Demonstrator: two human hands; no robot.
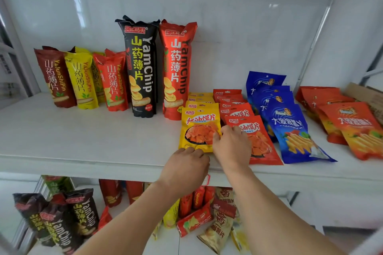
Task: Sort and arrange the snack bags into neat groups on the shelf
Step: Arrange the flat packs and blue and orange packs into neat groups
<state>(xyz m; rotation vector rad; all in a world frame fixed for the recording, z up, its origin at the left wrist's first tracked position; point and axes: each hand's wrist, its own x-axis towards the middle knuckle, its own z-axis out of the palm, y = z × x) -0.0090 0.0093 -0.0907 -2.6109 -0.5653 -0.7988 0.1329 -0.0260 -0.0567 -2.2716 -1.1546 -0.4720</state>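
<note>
Where fingers touch: yellow bag.

On the white shelf, far left, small upright chip bags stand in a row: brown, yellow, red. Just right of them stand a tall black bag and a tall red bag. Further right lie overlapping rows of flat packs: yellow packs, red packs, blue packs, and orange packs at far right.
</note>
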